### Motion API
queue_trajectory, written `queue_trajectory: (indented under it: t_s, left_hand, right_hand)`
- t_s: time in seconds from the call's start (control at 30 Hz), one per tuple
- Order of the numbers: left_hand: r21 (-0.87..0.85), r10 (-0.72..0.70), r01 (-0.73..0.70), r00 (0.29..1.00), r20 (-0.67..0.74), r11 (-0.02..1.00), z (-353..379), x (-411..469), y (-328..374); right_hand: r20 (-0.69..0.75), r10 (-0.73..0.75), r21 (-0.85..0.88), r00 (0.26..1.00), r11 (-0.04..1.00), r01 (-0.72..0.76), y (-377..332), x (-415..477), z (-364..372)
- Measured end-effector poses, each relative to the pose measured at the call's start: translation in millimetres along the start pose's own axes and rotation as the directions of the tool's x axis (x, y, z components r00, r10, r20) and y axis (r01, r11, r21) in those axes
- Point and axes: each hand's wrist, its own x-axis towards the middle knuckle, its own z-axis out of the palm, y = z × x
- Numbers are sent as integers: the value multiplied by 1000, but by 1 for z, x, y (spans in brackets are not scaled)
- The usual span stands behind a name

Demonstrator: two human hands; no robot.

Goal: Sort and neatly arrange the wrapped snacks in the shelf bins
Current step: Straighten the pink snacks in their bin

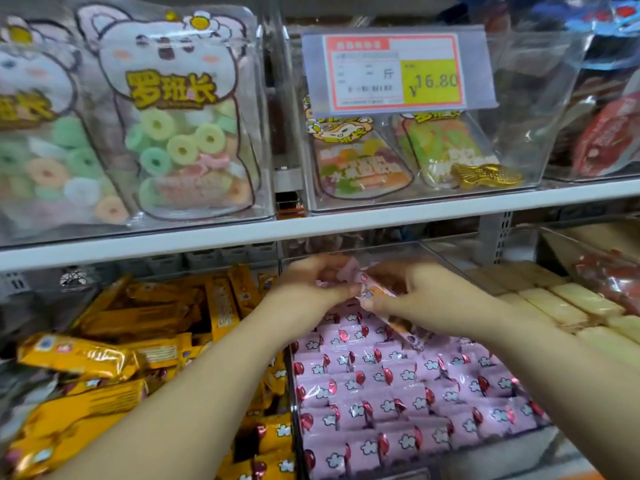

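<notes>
Head view: the left hand and right hand both pinch one pink snack bar, fingers clamped on it, over the bin of pink snacks. It looks light, crinkly and slippery. Best to hold its middle, not the thin ends.

Price tag, 16.80; white shelf board below.

white shelf board | slotted grey upright behind | price tag above | even light

- Bright, even light; shadows faint.
- Glare on the clear bins and price tag.
- Overall soft blur; shelf edge bows from wide-angle distortion.
</notes>
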Motion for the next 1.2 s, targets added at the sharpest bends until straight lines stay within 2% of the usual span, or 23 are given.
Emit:
queue_trajectory:
  t_s: [0.07, 0.1, 0.17, 0.2, 0.3, 0.37, 0.47, 0.53, 0.6, 0.73, 0.83, 0.87, 1.0, 1.2]
  left_hand:
    - [77, -22, 24, 999, -31, 997, 0, 3, -1]
    - [184, -33, 42, 998, -51, 982, 0, 5, -1]
    - [452, -53, 87, 995, -86, 888, -2, 10, -3]
    - [525, -71, 112, 993, -97, 843, -2, 12, -5]
    - [565, -98, 140, 990, -103, 813, 1, 24, -13]
    - [584, -79, 123, 992, -100, 803, 3, 34, -17]
    - [635, -76, 108, 994, -77, 765, 6, 48, -24]
    - [704, -59, 78, 997, -51, 705, 9, 55, -28]
    - [736, -37, 41, 999, -21, 676, 11, 61, -31]
    - [736, -64, 5, 997, 52, 677, 11, 69, -39]
    - [782, -11, -15, 1000, 29, 623, 10, 72, -47]
    - [791, -3, -15, 1000, 22, 612, 10, 74, -48]
    - [801, 36, -31, 999, 12, 598, 10, 77, -53]
    - [807, 30, -27, 999, 11, 591, 10, 76, -53]
  right_hand:
    - [-129, -16, 12, 992, 1000, 18, 3, 10, 6]
    - [-212, 12, 70, 977, 998, 3, 5, 16, 9]
    - [-329, 94, 177, 940, 984, -37, 13, 32, 14]
    - [-356, 121, 185, 927, 981, -57, 17, 39, 16]
    - [-401, 112, 132, 909, 989, -63, 22, 56, 20]
    - [-441, 102, 155, 892, 987, -37, 21, 62, 21]
    - [-479, 148, 402, 865, 913, 67, 23, 68, 22]
    - [-513, 173, 499, 841, 857, 128, 25, 68, 24]
    - [-502, 213, 582, 838, 800, 145, 31, 71, 27]
    - [-372, 333, 746, 867, 663, 65, 41, 80, 33]
    - [-306, 324, 824, 895, 560, 80, 46, 87, 32]
    - [-299, 308, 824, 903, 560, 82, 48, 90, 32]
    - [-305, 227, 707, 925, 704, 61, 58, 90, 25]
    - [-227, 88, 586, 970, 808, 64, 60, 87, 20]
